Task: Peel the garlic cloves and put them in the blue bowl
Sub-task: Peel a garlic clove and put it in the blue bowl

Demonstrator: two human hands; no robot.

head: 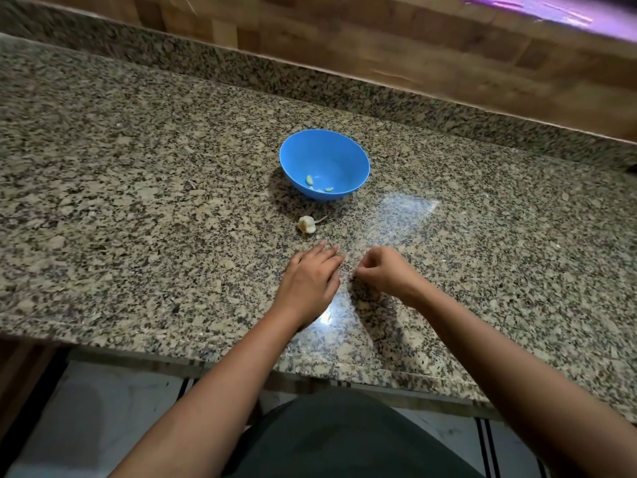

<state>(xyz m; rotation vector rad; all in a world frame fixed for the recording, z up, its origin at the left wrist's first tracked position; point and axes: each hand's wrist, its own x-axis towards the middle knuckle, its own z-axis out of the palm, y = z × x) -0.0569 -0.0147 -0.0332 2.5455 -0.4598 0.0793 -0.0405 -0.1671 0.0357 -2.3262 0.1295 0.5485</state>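
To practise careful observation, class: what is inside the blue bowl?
Inside the blue bowl lie a few pale peeled garlic cloves, resting low against its near side. The near rim covers the lowest strip of the inside, so an exact count cannot be given.

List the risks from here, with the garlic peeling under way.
1. The curled right hand may be pinching something too small to see. If it drops on the speckled counter, it could be hard to find.
2. The garlic lies loose between the left hand and the bowl, so a reach to the bowl might knock it away.
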